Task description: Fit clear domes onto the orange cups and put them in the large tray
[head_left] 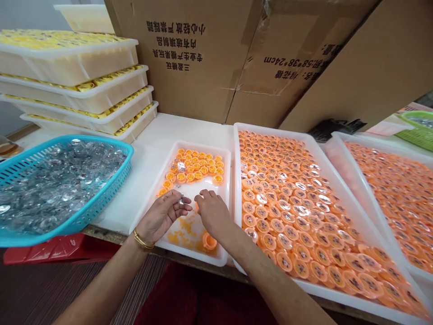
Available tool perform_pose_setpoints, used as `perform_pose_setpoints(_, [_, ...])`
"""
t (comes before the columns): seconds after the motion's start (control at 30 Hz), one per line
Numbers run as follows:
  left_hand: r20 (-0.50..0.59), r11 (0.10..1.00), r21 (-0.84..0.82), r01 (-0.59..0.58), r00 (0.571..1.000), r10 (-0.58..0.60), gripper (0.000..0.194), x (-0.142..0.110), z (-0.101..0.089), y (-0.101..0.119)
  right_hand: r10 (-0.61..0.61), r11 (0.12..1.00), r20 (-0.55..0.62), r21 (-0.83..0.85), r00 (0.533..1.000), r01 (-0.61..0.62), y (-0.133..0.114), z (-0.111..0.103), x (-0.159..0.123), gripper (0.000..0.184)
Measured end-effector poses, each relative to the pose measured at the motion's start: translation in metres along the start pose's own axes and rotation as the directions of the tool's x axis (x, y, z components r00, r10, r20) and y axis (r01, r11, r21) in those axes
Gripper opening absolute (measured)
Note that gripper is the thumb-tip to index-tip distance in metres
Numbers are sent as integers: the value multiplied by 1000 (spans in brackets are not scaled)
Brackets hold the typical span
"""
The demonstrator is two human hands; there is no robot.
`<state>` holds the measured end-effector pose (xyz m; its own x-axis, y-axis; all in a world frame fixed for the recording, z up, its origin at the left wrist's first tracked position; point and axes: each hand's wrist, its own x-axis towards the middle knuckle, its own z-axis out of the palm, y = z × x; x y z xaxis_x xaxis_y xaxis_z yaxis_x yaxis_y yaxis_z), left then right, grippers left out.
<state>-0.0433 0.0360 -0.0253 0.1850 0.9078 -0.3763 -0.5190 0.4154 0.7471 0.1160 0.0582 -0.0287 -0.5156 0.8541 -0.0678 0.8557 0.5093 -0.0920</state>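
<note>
Left grip (pixel 165 211) pinched on small shiny piece (pixel 181 199), outline unclear; right grip (pixel 215 213) over white tray (pixel 200 186), fingertips hidden, I cannot tell if closed.

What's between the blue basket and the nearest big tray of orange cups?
In the head view: white table, then a smaller white tray, with left hand and right hand over it.

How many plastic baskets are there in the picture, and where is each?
2: the blue basket at left; the green basket at the right edge, cut off. Others may be hidden.
</note>
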Motion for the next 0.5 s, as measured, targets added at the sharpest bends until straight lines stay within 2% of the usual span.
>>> perform_pose_setpoints(0.07, [-28,994,91,-62,998,64,14,-1,1,-2,35,999,10,27,999,-35,-4,2,-2,26])
perform_pose_setpoints(0.13, [-77,959,238,-154,981,176,16,-2,1,-4,44,998,22,52,999,-45,-5,4,-2,27])
perform_pose_setpoints(0.23, [-118,848,469,-248,934,338,14,-5,2,-4,38,995,31,89,999,-41,-4,3,-4,29])
perform_pose_setpoints(0.33, [-105,773,573,-274,910,401,12,-10,2,-3,51,977,9,205,999,-52,-2,2,-9,35])
perform_pose_setpoints(0.4, [-83,744,597,-298,900,427,10,-12,3,-1,90,916,-23,394,996,-73,0,2,-13,40])
perform_pose_setpoints(0.5, [-53,724,608,-325,894,446,8,-15,6,1,168,756,-64,649,984,-87,0,5,-19,45])
